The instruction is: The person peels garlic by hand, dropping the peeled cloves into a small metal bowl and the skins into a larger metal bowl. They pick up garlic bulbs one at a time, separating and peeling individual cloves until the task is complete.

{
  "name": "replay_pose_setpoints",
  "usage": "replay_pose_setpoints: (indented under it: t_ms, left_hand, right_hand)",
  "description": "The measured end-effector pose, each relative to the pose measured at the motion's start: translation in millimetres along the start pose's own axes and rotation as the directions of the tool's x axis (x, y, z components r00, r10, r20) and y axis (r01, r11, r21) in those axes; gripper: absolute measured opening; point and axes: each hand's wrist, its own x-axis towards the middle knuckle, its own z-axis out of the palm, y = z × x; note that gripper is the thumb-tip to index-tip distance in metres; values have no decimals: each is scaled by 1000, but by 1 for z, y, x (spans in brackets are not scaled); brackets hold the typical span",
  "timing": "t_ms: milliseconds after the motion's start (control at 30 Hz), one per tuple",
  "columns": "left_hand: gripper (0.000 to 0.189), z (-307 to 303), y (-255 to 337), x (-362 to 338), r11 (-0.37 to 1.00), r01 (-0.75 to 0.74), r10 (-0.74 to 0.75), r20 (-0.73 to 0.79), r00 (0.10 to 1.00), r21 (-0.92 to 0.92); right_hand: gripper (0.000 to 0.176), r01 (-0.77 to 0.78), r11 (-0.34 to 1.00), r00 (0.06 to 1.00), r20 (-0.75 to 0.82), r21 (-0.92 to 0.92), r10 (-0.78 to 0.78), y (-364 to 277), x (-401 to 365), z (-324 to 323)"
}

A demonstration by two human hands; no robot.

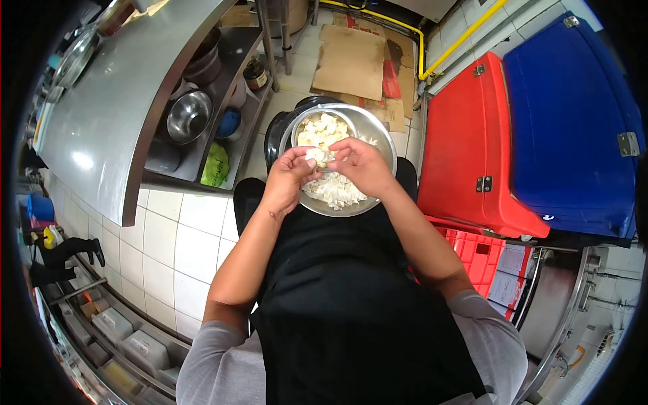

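Observation:
Over a large steel bowl [385, 135] in my lap, my left hand [289, 177] pinches a whitish piece of garlic [320, 157] between thumb and fingers. My right hand [363, 167] meets it from the other side, its thumb and fingertips closed at the garlic's edge. Inside the large bowl, toward its far side, sits a smaller steel bowl [295, 137] with pale yellow garlic cloves [324, 128]. Papery white garlic skins [335, 192] lie loose in the near part of the large bowl, below my hands.
A steel table [111, 101] with a lower shelf of pots and bowls [189, 116] stands at left. Red [466, 135] and blue [570, 121] coolers stand at right, above a red crate [472, 253]. Flattened cardboard [349, 62] covers the floor ahead.

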Motion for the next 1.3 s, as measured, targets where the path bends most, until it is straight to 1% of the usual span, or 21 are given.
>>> replay_pose_setpoints:
  t_ms: [67, 200, 267, 300, 367, 500, 567, 600, 633, 667, 800, 867, 900, 967, 1033, 1100, 1133, 1167, 1200, 1267, 1300]
  left_hand:
    - [30, 6, -2, 4, 1000, 16, -16, 10, 1000, -19]
    - [26, 9, 2, 12, 1000, 11, -12, 9, 1000, 26]
    - [24, 8, 3, 12, 1000, 14, -14, 12, 1000, -1]
    - [24, 7, 2, 14, 1000, 14, -14, 23, 1000, -16]
    - [24, 5, 1, 17, 999, 11, -9, 36, 999, -31]
    - [25, 8, -4, 20, 998, -6, 6, 1, 1000, -61]
    - [27, 10, -7, 23, 995, -24, 21, -33, 999, -93]
    - [26, 11, -9, 24, 991, -91, 87, -37, 995, -96]
    - [26, 12, -11, 26, 983, -157, 154, -40, 987, -98]
    - [26, 13, -13, 26, 982, -159, 156, -40, 987, -100]
    - [24, 20, -12, 13, 981, -152, 140, -105, 985, -122]
    - [24, 18, -16, 13, 980, -144, 126, -131, 983, -137]
    - [24, 14, -20, 15, 982, -142, 127, -121, 985, -123]
    - [25, 5, -27, 21, 984, -139, 127, -111, 986, -110]
    - [26, 3, -28, 26, 988, -101, 86, -124, 989, -120]
    - [26, 3, -30, 30, 986, -122, 111, -93, 989, -115]
    - [26, 2, -29, 32, 983, -145, 139, -64, 988, -109]
    - [26, 1, -29, 33, 983, -149, 142, -65, 988, -108]
    - [26, 11, -21, 28, 980, -184, 179, -73, 981, -81]
    - [26, 17, -19, 29, 975, -215, 211, -73, 975, -53]
    - [26, 18, -20, 31, 969, -233, 226, -98, 969, -76]
  right_hand:
    - [30, 13, 999, 999, 29, 34, -14, 1, 9, 12]
    - [20, 66, 993, 998, -25, 94, -64, 10, 24, 22]
    - [18, 159, 983, 985, -60, -90, -165, 12, 24, 24]
    - [18, 160, 983, 984, -58, -91, -166, 12, 23, 25]
    - [16, 271, 922, 950, -75, -277, -302, 12, 25, 26]
    - [22, 321, 866, 922, -84, -383, -379, 16, 27, 32]
    - [23, 245, 955, 945, -182, -165, -273, 21, 28, 39]
    - [23, 245, 955, 945, -181, -165, -274, 26, 30, 39]
    - [23, 132, 990, 975, -173, -41, -137, 31, 33, 38]
    - [23, 12, 997, 989, -148, 81, 0, 36, 35, 37]
    - [24, -83, 985, 996, -24, 148, 87, 27, 30, 35]
    - [13, 130, 989, 990, -54, 72, -127, 39, 30, 41]
    - [13, 126, 989, 991, -50, 73, -123, 42, 31, 45]
    - [15, 386, 893, 894, -145, -230, -424, 46, 33, 48]
    - [17, 358, 887, 890, -179, -291, -419, 47, 34, 48]
    - [19, 329, 877, 883, -215, -350, -417, 45, 36, 45]
    - [18, 165, 986, 973, -159, -29, -167, 43, 36, 40]
    - [18, -57, 960, 998, -19, 275, 64, 41, 38, 38]
    - [18, -56, 960, 998, -19, 275, 64, 35, 38, 40]
    - [16, 30, 848, 1000, -11, 529, -29, 18, 36, 44]
    - [16, 31, 848, 1000, -14, 530, -28, 15, 35, 43]
